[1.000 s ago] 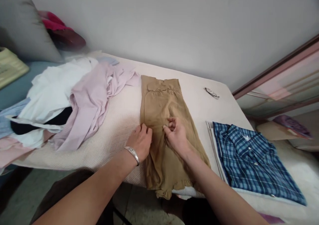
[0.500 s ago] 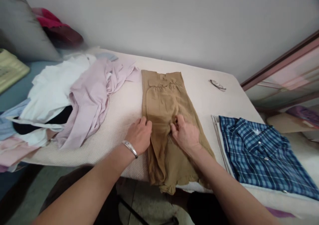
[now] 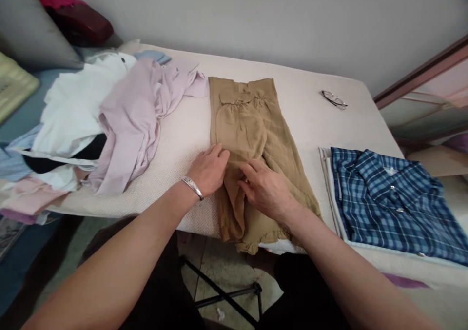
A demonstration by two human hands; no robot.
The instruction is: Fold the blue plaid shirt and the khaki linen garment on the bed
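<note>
A brown blouse lies lengthwise on the bed in front of me, its sides turned in to a narrow strip. Gathers run across its upper part, and a ruffled edge hangs at the bed's near side. My left hand is closed on the blouse's left edge, with the fingertips bent over the cloth. Lower on the front, my right hand has curled fingers and thumb at the folded-in sleeve. Its fingertips are partly hidden, with a small gap showing between index finger and thumb.
At left is a loose heap with a lilac garment and a white garment. Eyeglasses lie at the back right. A folded blue plaid shirt tops a stack at right. A wall stands behind the bed.
My right hand has shifted left across the blouse, closer to my left hand. The left hand stays at the left edge. My view has tilted down a little.
</note>
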